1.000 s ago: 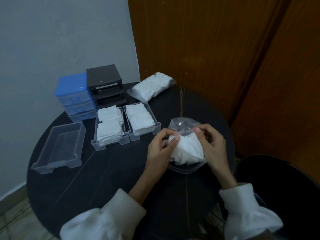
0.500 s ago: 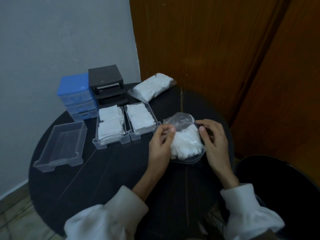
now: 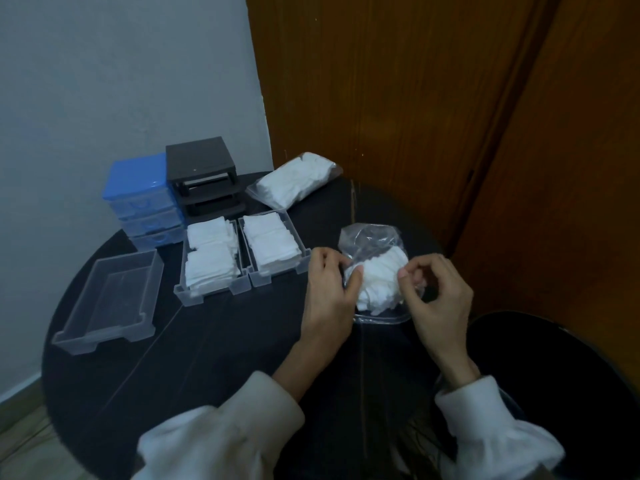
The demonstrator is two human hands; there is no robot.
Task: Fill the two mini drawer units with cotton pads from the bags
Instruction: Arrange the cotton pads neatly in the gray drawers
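The open plastic bag (image 3: 375,268) of cotton pads (image 3: 379,284) lies on the round black bench (image 3: 207,341), directly between the two hands. Its mouth seems to point toward the person, and its long axis runs away from the body. The left hand (image 3: 329,289) pinches the left edge of the bag with thumb and fingers. The right hand (image 3: 434,296) pinches the clear film on the right side, with its fingers curled. So both hands are grasping the bag, not yet the pads themselves, as far as I can see.

The empty clear drawer (image 3: 109,301) lies far to the left, past two filled drawers (image 3: 242,258), so I judge that the left hand is the nearer one for carrying pads there. A second, full bag (image 3: 294,180) rests at the back, beside the black drawer unit (image 3: 202,174) and the blue drawer unit (image 3: 143,197).
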